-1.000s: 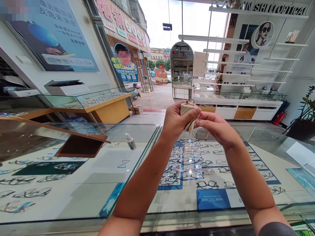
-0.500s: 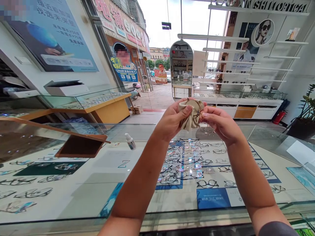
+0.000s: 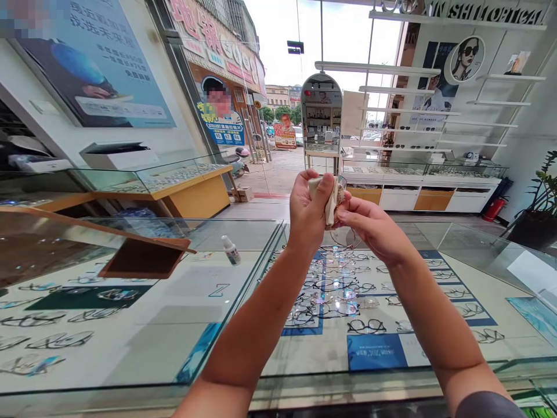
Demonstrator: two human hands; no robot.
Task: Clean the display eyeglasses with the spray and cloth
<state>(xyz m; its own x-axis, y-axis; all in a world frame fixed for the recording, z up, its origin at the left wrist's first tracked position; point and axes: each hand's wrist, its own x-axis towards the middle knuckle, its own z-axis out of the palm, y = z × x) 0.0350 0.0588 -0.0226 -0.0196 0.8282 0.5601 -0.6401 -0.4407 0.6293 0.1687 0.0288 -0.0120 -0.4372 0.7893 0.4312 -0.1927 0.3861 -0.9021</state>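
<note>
A pair of thin-rimmed eyeglasses [image 3: 345, 237] is held up above the glass counter, between my two hands. My left hand [image 3: 306, 210] is closed on a beige cloth [image 3: 331, 208], its thumb pressing the cloth over one lens. That lens is mostly covered; a bit of its rim shows above the cloth. My right hand [image 3: 369, 223] pinches the eyeglasses' frame from the right side. The other lens hangs below the fingers.
The glass display counter [image 3: 165, 348] holds rows of spectacle frames [image 3: 366, 326]. A small white spray bottle [image 3: 230, 251] stands left of my arms, near a brown-framed tilted mirror [image 3: 143, 258]. An arched mirror [image 3: 322, 122] is farther back.
Both hands have shifted slightly left. My left hand has turned so its thumb points more upward, and the cloth is folded closer around the lens. The eyeglasses have tilted with the hands.
</note>
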